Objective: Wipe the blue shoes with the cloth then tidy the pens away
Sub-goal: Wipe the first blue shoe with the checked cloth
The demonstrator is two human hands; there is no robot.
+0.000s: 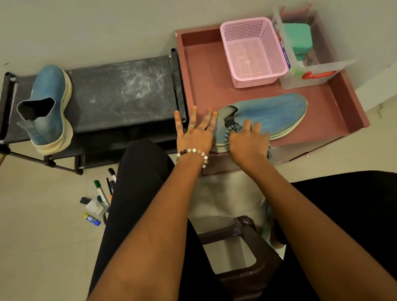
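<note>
The blue shoe [269,115] you are working on lies on its side in the maroon tray [328,115], right of centre in the frame. Its long axis runs left to right, toe toward the right edge, heel and opening toward your hands, pale sole along the near rim.

Your left hand [197,132] is flat, fingers spread and straight, pressing against the heel end of that shoe. A beaded bracelet [194,152] sits on that wrist. Your right hand [248,141] is curled around a bunched grey-blue cloth [233,133] and holds it against the side of the shoe near the opening; a tail of cloth hangs below the wrist.

The second blue shoe [48,108] stands upright on its sole at the left end of the black rack [120,92], upper left of the frame. Its toe points toward the wall, its opening toward you. The rack's top is scuffed with pale marks.

The pens [102,192] lie scattered on the floor at lower left, just below the rack, beside your leg, with a small blue tube [92,219] among them.

At the back of the tray stand a pink basket [253,52] and, touching it on the right, a clear box [310,73] holding something green.

The floor [33,248] is pale tile; the wall [109,21] is plain and light. A dark stool [249,273] stands between your knees.
</note>
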